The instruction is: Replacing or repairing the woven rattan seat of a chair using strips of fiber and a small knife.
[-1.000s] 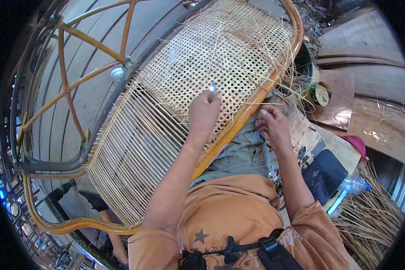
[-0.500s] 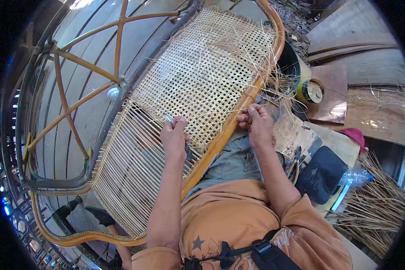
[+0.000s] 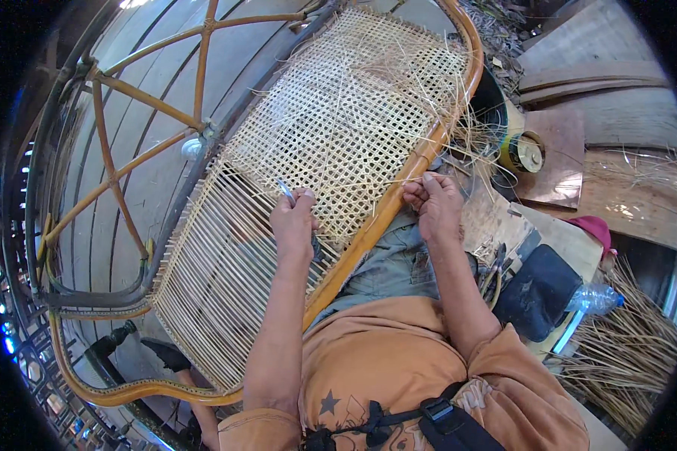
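Observation:
A rattan bench frame (image 3: 384, 218) lies tilted in front of me, its seat panel partly woven in an open cane mesh (image 3: 353, 113) and partly strung with plain parallel strands (image 3: 218, 286). My left hand (image 3: 295, 219) rests on the panel where mesh meets strands, closed on a small thin metal tool (image 3: 286, 191) that points up and left. My right hand (image 3: 432, 201) is at the frame's near rail, pinching a thin cane strand (image 3: 399, 180) that runs into the mesh.
Loose cane ends bristle at the frame's right end (image 3: 466, 131). On wooden boards to the right lie a round tin (image 3: 525, 152), a black pouch (image 3: 538, 289), small hand tools (image 3: 493, 270) and a plastic bottle (image 3: 594, 298). A bundle of cane strips (image 3: 624, 353) lies lower right.
My left hand has slid down and left across the mesh to its edge, still holding the tool. My right hand stayed at the rail and the view shifted slightly.

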`<state>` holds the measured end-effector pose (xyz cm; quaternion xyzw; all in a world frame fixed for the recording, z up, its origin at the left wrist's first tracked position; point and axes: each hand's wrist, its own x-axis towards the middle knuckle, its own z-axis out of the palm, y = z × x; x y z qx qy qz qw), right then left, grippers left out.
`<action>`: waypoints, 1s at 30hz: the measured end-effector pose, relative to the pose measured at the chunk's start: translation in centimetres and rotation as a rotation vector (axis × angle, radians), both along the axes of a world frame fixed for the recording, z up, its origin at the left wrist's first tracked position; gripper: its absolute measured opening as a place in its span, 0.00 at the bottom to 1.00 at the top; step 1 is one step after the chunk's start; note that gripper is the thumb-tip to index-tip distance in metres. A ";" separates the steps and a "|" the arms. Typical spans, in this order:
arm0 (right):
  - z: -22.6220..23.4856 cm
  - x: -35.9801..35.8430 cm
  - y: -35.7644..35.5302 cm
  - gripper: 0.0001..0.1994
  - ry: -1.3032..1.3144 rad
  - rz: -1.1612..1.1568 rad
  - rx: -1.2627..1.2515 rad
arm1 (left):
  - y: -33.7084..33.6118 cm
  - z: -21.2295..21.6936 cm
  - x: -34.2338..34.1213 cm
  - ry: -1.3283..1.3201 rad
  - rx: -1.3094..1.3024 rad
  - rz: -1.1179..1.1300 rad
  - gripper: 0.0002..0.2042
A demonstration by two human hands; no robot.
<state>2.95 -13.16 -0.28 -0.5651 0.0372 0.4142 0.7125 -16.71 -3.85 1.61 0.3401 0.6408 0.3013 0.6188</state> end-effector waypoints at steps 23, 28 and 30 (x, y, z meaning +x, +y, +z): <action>17.6 12.5 -6.3 0.06 -0.944 -0.213 0.150 | 4.2 3.9 3.0 0.618 0.351 -0.936 0.18; 10.8 3.7 -0.8 0.09 -0.772 0.907 -0.382 | 5.7 3.0 6.5 0.914 0.514 -1.455 0.15; 6.8 2.6 0.7 0.12 -0.988 1.039 -0.564 | 5.7 3.0 7.4 0.905 0.553 -1.475 0.13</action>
